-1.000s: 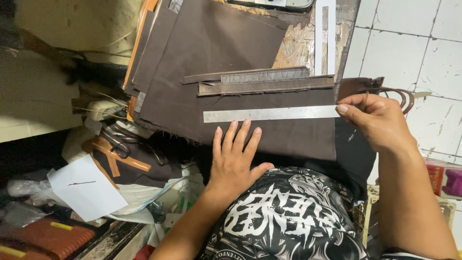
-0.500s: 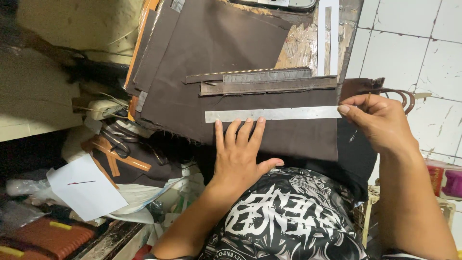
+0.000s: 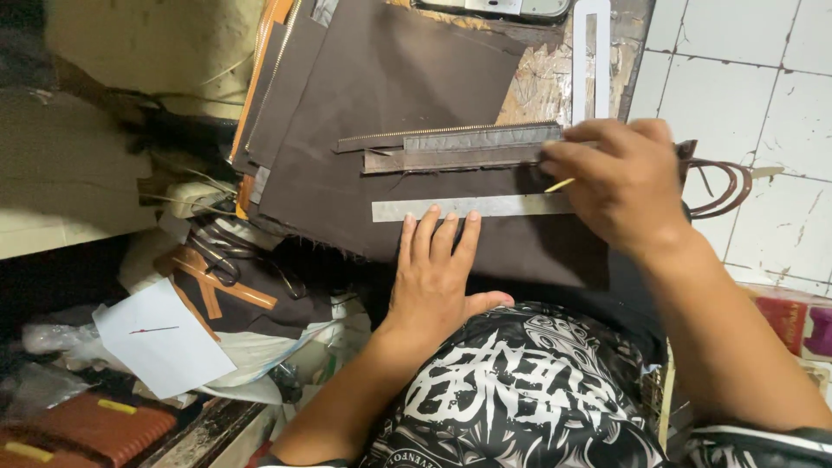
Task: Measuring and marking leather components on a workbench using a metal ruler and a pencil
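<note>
A dark brown fabric sheet [image 3: 407, 95] lies on a worn wooden table. Across it lies a long metal ruler [image 3: 472, 206]. My left hand [image 3: 436, 269] presses flat on the fabric, fingertips touching the ruler's near edge. My right hand [image 3: 620, 186] sits at the ruler's right end, curled around a thin yellow marking stick [image 3: 559, 185] whose tip points at the fabric just above the ruler. Two brown zipper strips [image 3: 459, 147] lie parallel beyond the ruler.
A stack of brown fabric pieces [image 3: 277, 87] sits at the left. A slotted metal template [image 3: 591, 56] lies at the far table edge. Brown straps [image 3: 724, 182] hang right, over white floor tiles. A white paper [image 3: 160, 347], scissors [image 3: 217, 256] and bags clutter the lower left.
My right hand has moved left from the ruler's right end and now holds the yellow stick tip at the fabric above the ruler. My left hand stays flat.
</note>
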